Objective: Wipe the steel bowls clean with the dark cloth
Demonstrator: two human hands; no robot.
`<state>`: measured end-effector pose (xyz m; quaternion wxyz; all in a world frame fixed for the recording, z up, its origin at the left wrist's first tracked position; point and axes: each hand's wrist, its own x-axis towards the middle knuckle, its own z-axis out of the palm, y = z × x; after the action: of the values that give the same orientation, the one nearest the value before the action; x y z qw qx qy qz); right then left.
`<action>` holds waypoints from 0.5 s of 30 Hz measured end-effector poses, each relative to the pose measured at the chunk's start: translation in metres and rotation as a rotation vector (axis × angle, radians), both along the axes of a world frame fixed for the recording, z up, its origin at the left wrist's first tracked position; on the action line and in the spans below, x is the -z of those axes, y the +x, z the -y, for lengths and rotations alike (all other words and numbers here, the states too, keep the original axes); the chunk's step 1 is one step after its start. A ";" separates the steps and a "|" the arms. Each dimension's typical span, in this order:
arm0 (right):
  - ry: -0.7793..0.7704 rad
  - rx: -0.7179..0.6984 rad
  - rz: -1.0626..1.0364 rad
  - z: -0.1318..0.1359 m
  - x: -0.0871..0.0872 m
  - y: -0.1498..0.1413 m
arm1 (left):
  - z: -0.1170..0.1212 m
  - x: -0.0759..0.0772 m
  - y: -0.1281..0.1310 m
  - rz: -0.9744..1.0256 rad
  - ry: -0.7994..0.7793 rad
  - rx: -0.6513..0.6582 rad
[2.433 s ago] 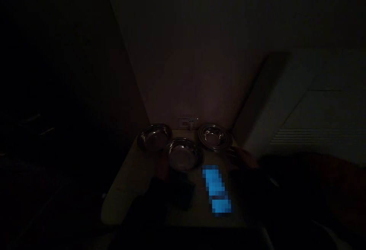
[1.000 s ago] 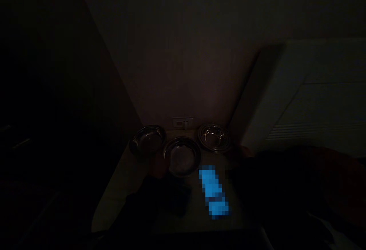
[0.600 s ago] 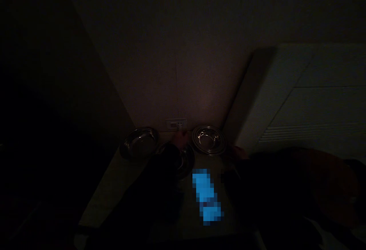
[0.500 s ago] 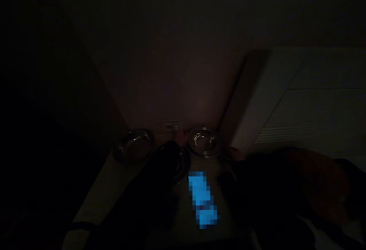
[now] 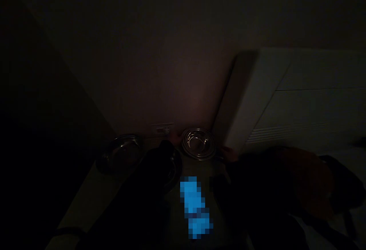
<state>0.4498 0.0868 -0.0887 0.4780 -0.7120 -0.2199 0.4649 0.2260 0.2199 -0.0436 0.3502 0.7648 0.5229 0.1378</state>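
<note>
In very dim light, a shiny stack of nested metal bowls (image 5: 198, 144) is between my two hands near the wall. At its left rim is my left hand (image 5: 175, 138), seemingly gripping it. My right hand (image 5: 228, 154) holds the right side, with its fingers mostly lost in shadow. Below my left hand, another round metal dish (image 5: 175, 170) is partly covered by my dark sleeve. A wider metal bowl (image 5: 126, 147) stands farther left on the tabletop (image 5: 76, 204).
A glowing blue pixelated screen (image 5: 194, 204) lies in front of the bowls. A wall socket (image 5: 163, 129) sits behind my left hand. To the right rises a pale panel (image 5: 246, 97), with an orange-red item (image 5: 309, 177) below it.
The whole view has shifted, so the bowls, hands and screen appear farther left. More of the stack's nested rims shows. Both hands stay at its sides.
</note>
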 end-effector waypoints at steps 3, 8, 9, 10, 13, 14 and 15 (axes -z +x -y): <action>0.078 0.004 -0.004 0.001 -0.010 -0.002 | 0.003 -0.010 -0.004 0.062 -0.009 0.007; 0.203 -0.006 -0.005 -0.003 -0.034 -0.013 | 0.012 -0.034 -0.022 0.120 0.034 -0.022; 0.217 -0.019 -0.006 -0.004 -0.039 -0.018 | 0.015 -0.039 -0.029 0.112 0.037 -0.041; 0.227 -0.034 -0.008 -0.005 -0.043 -0.023 | 0.018 -0.043 -0.036 0.101 0.037 -0.058; 0.237 -0.092 -0.012 -0.007 -0.053 -0.043 | 0.030 -0.055 -0.062 0.070 0.032 -0.115; 0.236 -0.113 -0.012 -0.008 -0.055 -0.051 | 0.035 -0.059 -0.071 0.059 0.031 -0.134; 0.234 -0.136 -0.010 -0.008 -0.057 -0.059 | 0.040 -0.063 -0.081 0.046 0.031 -0.155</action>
<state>0.3913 0.0948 -0.0315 0.5263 -0.6326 -0.3178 0.4710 0.1447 0.1796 0.0191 0.3383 0.7240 0.5703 0.1902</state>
